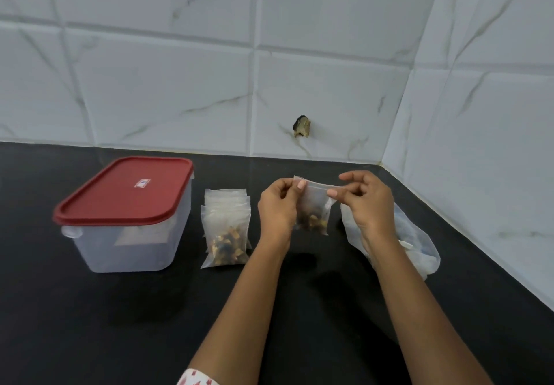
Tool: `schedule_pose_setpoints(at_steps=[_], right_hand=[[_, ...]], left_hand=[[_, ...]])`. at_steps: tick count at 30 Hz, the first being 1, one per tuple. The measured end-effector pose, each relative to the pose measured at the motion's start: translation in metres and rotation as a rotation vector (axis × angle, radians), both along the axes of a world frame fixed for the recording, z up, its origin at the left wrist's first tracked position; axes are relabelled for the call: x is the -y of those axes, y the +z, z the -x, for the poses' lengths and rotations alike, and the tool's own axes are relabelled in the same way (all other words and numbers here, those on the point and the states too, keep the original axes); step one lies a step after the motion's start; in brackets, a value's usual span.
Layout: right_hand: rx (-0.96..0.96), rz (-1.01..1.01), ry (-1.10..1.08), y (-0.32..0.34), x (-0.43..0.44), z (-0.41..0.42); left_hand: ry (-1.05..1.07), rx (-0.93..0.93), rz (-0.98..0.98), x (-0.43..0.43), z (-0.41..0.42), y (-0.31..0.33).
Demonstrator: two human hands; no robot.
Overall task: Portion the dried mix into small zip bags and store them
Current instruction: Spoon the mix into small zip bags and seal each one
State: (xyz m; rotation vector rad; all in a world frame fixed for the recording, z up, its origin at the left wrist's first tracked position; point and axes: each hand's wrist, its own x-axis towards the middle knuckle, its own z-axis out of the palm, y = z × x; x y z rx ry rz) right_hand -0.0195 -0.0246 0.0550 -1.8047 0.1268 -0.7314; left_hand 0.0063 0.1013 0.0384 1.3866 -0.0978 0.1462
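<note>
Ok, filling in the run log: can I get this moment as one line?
phase: likely sealing zip bag | left hand: pinches top | right hand: pinches top | box: lidded | bag stack: beside box

Small zip bag [313,208]: held upright above the black counter [120,324], dried mix at its bottom.
Left hand [277,205]: top left corner is pinched.
Right hand [367,202]: top right edge is pinched.
Filled bags [226,229]: stacked beside the red-lidded container [126,229].
Large plastic bag [416,243]: partly hidden by the right wrist.
</note>
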Motion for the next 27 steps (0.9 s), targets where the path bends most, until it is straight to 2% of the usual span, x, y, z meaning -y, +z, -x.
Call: schedule_pose_setpoints(at_steps=[3,7,11,16,21,23,27], right_hand=[[0.029,-0.190,0.144,0.000,-0.020,0.013],[-0.083,-0.334,0.271,-0.005,-0.058,0.025],[-0.278,-0.253,0.337,-0.018,-0.094,0.042],[-0.275,-0.097,0.238,-0.041,-0.122,0.041],[-0.267,-0.006,0.194,-0.049,-0.138,0.032],[-0.286,-0.013,0.201,-0.051,-0.144,0.031],[-0.304,-0.129,0.257,-0.049,-0.151,0.031]], left_hand=[[0.133,0.054,-0.005,-0.013,0.021,0.000],[0.313,0.051,0.008,-0.034,0.042,-0.004],[0.445,0.015,-0.007,-0.059,0.059,-0.009],[0.501,-0.048,-0.065,-0.077,0.066,-0.023],[0.512,-0.075,-0.367,-0.085,0.062,-0.036],[0.479,-0.094,-0.429,-0.087,0.059,-0.039],[0.398,-0.090,-0.423,-0.091,0.044,-0.042]])
